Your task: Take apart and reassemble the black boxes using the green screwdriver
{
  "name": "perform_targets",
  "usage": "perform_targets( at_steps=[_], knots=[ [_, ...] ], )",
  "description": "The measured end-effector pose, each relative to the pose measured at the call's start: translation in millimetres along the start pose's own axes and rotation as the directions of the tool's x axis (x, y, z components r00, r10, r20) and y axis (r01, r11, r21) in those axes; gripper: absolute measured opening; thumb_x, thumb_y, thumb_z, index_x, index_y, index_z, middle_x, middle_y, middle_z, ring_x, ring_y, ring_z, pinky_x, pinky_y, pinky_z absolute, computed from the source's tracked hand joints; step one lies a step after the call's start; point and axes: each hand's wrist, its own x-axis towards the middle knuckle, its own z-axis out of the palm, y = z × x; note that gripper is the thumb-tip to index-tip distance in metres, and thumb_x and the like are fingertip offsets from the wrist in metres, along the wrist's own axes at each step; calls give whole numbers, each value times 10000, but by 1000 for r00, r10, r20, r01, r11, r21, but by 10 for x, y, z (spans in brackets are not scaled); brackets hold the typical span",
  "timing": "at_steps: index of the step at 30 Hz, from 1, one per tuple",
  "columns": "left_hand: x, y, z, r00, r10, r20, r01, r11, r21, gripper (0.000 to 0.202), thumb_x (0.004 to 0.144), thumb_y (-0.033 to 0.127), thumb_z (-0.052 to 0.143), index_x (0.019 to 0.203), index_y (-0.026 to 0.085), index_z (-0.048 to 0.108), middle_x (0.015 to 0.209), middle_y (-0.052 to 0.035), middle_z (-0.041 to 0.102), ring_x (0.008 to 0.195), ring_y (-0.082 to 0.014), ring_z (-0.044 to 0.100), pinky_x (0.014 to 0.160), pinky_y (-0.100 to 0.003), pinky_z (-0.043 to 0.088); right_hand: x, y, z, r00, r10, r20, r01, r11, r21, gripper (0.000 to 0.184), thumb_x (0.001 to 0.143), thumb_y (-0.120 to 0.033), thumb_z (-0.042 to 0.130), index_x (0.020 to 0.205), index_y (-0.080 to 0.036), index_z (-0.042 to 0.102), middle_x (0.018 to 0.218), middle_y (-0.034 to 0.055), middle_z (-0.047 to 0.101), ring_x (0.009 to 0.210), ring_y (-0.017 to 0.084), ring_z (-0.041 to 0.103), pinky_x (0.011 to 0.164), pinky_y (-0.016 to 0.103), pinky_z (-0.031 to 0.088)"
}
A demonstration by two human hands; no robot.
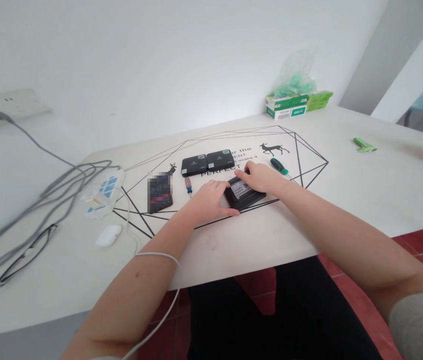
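A flat black electronics box [240, 191] with a whitish printed label lies on the table between my hands. My left hand [217, 199] grips its left end, thumb along the near edge and fingers at the far corner. From the right, my right hand [255, 175] closes over the far right side, covering that corner. Just beyond lie two similar black boxes [194, 165] side by side. A green-and-black screwdriver [279, 165] lies beside my right hand, its shaft partly behind the forearm. A second screwdriver [188, 185] with a reddish handle is left of my left hand.
Left of the work lie a phone [160, 192], a white earbud case [109, 235], a white-and-blue power strip [104, 194], glasses [25, 255] and grey cables [55, 200]. Green-and-white boxes [287, 103] stand at the wall. A green tool [364, 145] lies right. A white cord crosses my left forearm.
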Motion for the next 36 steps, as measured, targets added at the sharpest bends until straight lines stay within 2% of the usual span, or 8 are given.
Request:
perform_targets(
  at_steps=[3, 6, 9, 13, 24, 29, 33, 36],
  knots=[
    [-4, -23, 10, 1000, -20, -6, 19, 1000, -7, 800, 830, 739, 720, 1365, 161, 575, 1347, -186, 653, 1279, -396, 591, 1073, -505, 489, 2, -31, -16, 994, 46, -95, -30, 987, 156, 562, 1016, -589, 510, 1321, -127, 608, 1244, 220, 747, 1137, 340, 712, 924, 386, 525],
    [-5, -24, 18, 998, -58, -7, 58, 998, -21, 811, 841, 727, 705, 1390, 150, 549, 1332, -199, 656, 1263, -404, 607, 1031, -506, 515, -22, -76, -32, 987, 92, -132, -42, 940, 339, 535, 992, -555, 578, 1337, -148, 619, 1229, 168, 750, 1093, 288, 717, 932, 360, 525],
    [-5, -13, 28, 994, -111, -11, 110, 993, -42, 852, 850, 712, 700, 1442, 136, 494, 1344, -212, 654, 1249, -403, 626, 1013, -505, 527, -45, -109, -10, 983, 55, -174, 29, 893, 449, 507, 976, -512, 610, 1331, -150, 636, 1239, 139, 735, 1072, 255, 707, 955, 354, 528],
    [-6, -6, 39, 986, -166, -11, 164, 984, -66, 890, 838, 692, 724, 1461, 115, 457, 1357, -231, 656, 1247, -411, 644, 1006, -504, 536, -49, -117, 67, 965, -18, -261, 139, 879, 456, 516, 950, -459, 645, 1351, -136, 622, 1325, 160, 681, 1135, 260, 674, 1025, 386, 514],
    [0, -13, 36, 980, -197, -16, 196, 980, -41, 869, 810, 712, 745, 1423, 161, 471, 1402, -219, 652, 1248, -442, 651, 1018, -536, 517, -43, -86, 170, 931, -198, -308, 328, 823, 464, 619, 906, -538, 676, 1386, -158, 581, 1408, 182, 587, 1313, 294, 572, 1139, 459, 472],
    [6, 5, 44, 982, -182, -46, 183, 983, 9, 805, 818, 711, 740, 1359, 165, 500, 1328, -197, 671, 1249, -434, 640, 1070, -551, 457, -21, -40, 190, 880, -355, -315, 467, 765, 443, 765, 843, -615, 737, 1435, -166, 555, 1420, 196, 548, 1366, 342, 533, 1150, 530, 475],
    [13, -10, 50, 983, -179, -38, 180, 983, 42, 781, 844, 719, 712, 1331, 146, 502, 1327, -219, 656, 1266, -430, 623, 1070, -547, 447, -7, -13, 224, 835, -468, -290, 551, 706, 445, 883, 794, -580, 802, 1512, -170, 492, 1499, 212, 507, 1402, 371, 510, 1141, 569, 486],
    [17, -34, 51, 986, -164, -24, 164, 986, 39, 708, 872, 708, 692, 1288, 163, 518, 1278, -197, 675, 1246, -408, 633, 1056, -542, 457, -8, -12, 279, 813, -527, -248, 578, 674, 460, 992, 773, -539, 827, 1599, -196, 400, 1595, 216, 435, 1431, 385, 499, 1112, 574, 520]
  ],
)
